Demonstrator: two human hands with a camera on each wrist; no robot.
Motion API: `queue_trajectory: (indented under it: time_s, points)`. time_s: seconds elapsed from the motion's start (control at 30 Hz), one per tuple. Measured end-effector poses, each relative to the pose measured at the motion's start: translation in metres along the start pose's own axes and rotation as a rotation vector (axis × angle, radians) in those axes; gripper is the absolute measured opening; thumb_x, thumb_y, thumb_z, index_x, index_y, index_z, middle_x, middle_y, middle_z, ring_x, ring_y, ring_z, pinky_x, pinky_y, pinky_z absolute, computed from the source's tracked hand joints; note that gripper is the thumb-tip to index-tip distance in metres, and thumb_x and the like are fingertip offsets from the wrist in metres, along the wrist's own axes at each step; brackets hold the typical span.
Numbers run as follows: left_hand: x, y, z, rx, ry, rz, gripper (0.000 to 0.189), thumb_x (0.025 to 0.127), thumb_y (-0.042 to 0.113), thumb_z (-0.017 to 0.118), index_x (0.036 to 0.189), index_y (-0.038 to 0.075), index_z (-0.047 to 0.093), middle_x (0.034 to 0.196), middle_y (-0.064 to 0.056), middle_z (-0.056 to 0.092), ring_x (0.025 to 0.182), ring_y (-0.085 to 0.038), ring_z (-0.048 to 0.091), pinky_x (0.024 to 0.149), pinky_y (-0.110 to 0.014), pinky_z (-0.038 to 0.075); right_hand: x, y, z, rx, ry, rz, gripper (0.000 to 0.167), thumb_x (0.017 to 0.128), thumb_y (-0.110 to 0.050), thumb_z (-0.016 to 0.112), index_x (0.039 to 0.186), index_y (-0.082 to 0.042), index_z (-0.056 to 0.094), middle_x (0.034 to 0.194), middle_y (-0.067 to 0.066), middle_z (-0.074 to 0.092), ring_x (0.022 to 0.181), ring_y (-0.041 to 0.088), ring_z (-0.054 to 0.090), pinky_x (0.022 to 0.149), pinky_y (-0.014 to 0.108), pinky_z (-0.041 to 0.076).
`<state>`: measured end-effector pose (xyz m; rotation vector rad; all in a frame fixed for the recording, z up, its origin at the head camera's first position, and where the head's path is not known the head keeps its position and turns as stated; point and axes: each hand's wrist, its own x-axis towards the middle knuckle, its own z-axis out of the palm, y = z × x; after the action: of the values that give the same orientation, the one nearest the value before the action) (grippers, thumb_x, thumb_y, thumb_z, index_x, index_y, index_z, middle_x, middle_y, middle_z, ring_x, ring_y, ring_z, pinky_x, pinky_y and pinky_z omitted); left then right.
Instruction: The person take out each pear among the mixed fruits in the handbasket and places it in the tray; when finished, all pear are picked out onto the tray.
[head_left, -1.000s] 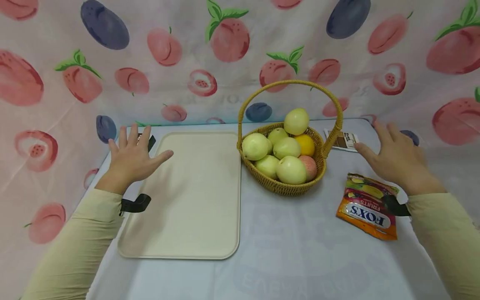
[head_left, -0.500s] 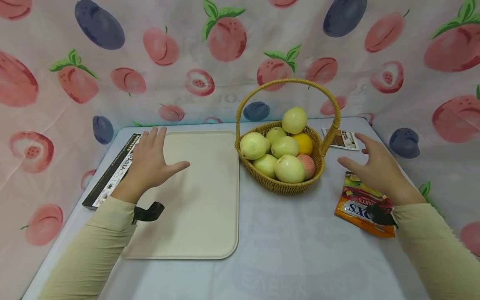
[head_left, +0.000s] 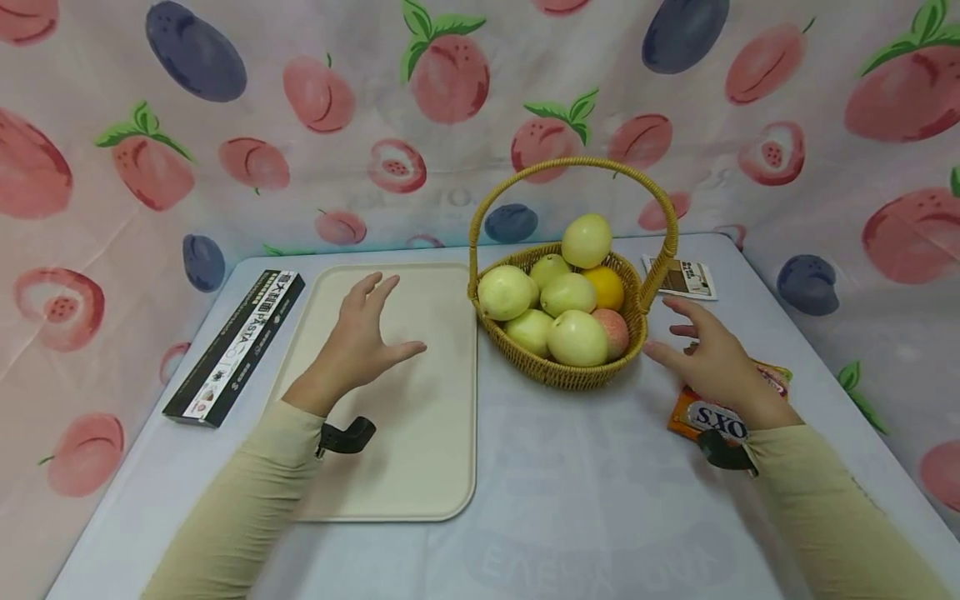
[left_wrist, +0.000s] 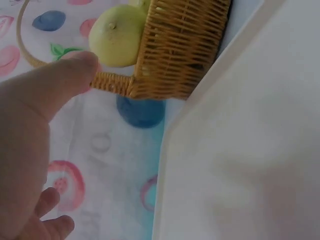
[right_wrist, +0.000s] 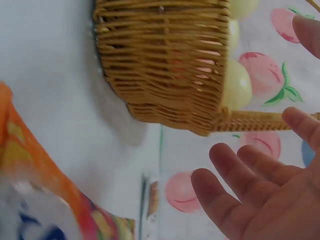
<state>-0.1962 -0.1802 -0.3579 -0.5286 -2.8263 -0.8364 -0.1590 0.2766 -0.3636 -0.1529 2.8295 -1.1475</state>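
A wicker basket (head_left: 570, 377) with a tall hooped handle stands at the back, right of centre. Several pale green round fruits (head_left: 577, 338) fill it, along with an orange (head_left: 604, 288) and a reddish fruit (head_left: 612, 333). My left hand (head_left: 358, 346) hovers over the beige tray (head_left: 442, 467), thumb pointing toward the basket and fingers spread, holding nothing. On the other side, my right hand (head_left: 708, 354) is held just right of the basket with thumb and fingers apart, also holding nothing. It partly hides an orange Fox's candy bag (head_left: 686, 414). Both wrist views show the basket's side (left_wrist: 182, 45) beyond the fingers.
A long black-and-white pasta box (head_left: 234, 348) lies left of the tray. Behind the right hand is a small brown-and-white packet (head_left: 688, 279) near the back edge. A fruit-print cloth (head_left: 450, 158) hangs behind the white-covered table (head_left: 570, 500).
Both hands have moved inward toward the basket, the left one rightward over the tray and the right one leftward over the candy bag. The pasta box is now uncovered.
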Motion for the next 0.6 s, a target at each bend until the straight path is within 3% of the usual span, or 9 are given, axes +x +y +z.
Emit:
queue_trajectory:
  time_s: [0.23,0.43,0.6]
  points:
    - [0.010,0.011,0.024,-0.083,-0.040,0.050,0.097,0.080,0.031,0.086,0.154,0.000,0.032,0.155,-0.024,0.028,0.143,-0.039,0.028,0.113,-0.054,0.029,0.003,0.009,0.017,0.056,-0.038,-0.002,0.085,0.097,-0.043,0.066,0.160,-0.011,0.020,0.159,0.027,0.021,0.132,0.051,0.040,0.094,0.066,0.045]
    - [0.021,0.020,0.042,-0.144,-0.051,0.064,0.094,0.081,0.030,0.086,0.153,0.001,0.034,0.153,-0.022,0.032,0.142,-0.034,0.031,0.114,-0.049,0.030,0.008,0.016,0.027,0.109,-0.064,-0.018,0.084,0.098,-0.042,0.065,0.160,-0.008,0.018,0.159,0.026,0.023,0.130,0.051,0.042,0.097,0.067,0.042]
    - [0.028,0.029,0.053,-0.186,-0.077,0.069,0.094,0.081,0.030,0.085,0.154,0.002,0.033,0.153,-0.020,0.032,0.142,-0.033,0.031,0.114,-0.047,0.030,0.011,0.022,0.032,0.170,-0.098,0.014,0.086,0.098,-0.046,0.063,0.160,-0.009,0.016,0.160,0.025,0.020,0.132,0.049,0.040,0.100,0.064,0.041]
